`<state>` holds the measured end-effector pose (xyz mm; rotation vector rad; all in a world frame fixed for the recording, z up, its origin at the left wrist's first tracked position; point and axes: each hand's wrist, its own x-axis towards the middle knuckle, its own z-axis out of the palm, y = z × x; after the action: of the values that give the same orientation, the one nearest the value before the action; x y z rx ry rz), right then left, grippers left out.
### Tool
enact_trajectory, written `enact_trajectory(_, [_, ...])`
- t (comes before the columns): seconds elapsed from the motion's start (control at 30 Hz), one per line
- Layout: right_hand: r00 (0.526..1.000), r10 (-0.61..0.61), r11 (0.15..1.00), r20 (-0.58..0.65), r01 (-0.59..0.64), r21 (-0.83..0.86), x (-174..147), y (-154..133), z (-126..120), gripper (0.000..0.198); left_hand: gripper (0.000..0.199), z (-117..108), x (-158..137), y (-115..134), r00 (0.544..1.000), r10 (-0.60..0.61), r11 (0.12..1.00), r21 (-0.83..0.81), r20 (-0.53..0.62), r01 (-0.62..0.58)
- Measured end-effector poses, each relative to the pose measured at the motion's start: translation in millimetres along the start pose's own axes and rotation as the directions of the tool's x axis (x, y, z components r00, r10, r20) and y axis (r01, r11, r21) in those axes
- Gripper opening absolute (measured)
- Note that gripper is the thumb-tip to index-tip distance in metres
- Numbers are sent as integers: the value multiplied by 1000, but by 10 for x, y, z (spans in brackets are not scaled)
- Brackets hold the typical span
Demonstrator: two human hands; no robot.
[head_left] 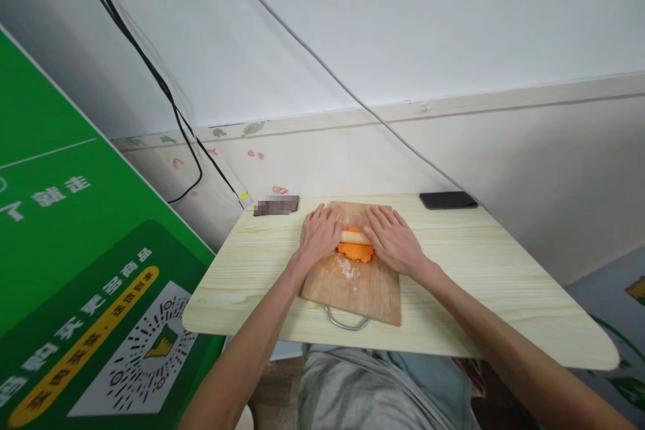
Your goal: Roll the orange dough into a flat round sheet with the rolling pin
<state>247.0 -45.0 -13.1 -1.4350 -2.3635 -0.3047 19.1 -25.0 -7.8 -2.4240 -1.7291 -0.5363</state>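
Observation:
A pale wooden rolling pin (pixel 354 237) lies across a flattened piece of orange dough (pixel 356 252) on a wooden cutting board (pixel 373 292). My left hand (pixel 321 234) rests on the pin's left end, palm down, fingers stretched forward. Over the right end lies my right hand (pixel 393 236), also palm down with fingers extended and slightly apart. Both palms hide the pin's ends. Orange dough shows in front of and behind the pin, with a ragged near edge. White flour is dusted on the board nearer to me.
The board sits on a light wood-grain table (pixel 484 269), its metal handle (pixel 347 324) toward me. A black phone (pixel 448 200) lies at the back right; a dark, partly pixelated item (pixel 276 205) at the back left. Cables hang along the wall. A green sign (pixel 115 228) stands left.

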Motion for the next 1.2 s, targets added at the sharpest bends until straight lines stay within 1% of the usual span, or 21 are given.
enact_trajectory(0.13, [1000,-23,999,-8,23,35,-103,-66,-2,70,48,2,-137,6,1000,10,1000,-18,-24,-10])
enact_trajectory(0.23, [1000,-22,999,2,22,45,-68,-51,-9,70,48,11,-140,2,1000,0,1000,-22,-19,0])
enact_trajectory(0.43, [997,-1,999,73,-1,36,179,98,8,71,48,-8,100,-11,999,-34,999,5,23,34])
enact_trajectory(0.53, [988,50,997,147,-57,44,305,178,51,72,50,-22,251,-43,997,-41,999,-10,70,42])
enact_trajectory(0.63, [970,103,991,221,-119,60,439,244,93,74,51,-4,384,-90,989,-69,996,-46,131,76])
enact_trajectory(0.73, [958,128,987,256,-149,65,566,296,122,75,50,32,480,-126,984,-94,992,-73,152,106])
enact_trajectory(0.87, [954,140,985,264,-162,64,661,348,157,73,49,62,561,-135,984,-111,990,-72,138,122])
enact_trajectory(1.0, [959,130,986,254,-152,69,656,372,189,71,49,53,604,-124,984,-109,991,-65,137,119])
enact_trajectory(1.2, [967,121,988,224,-139,67,628,351,170,70,50,45,531,-118,976,-141,984,-86,165,156])
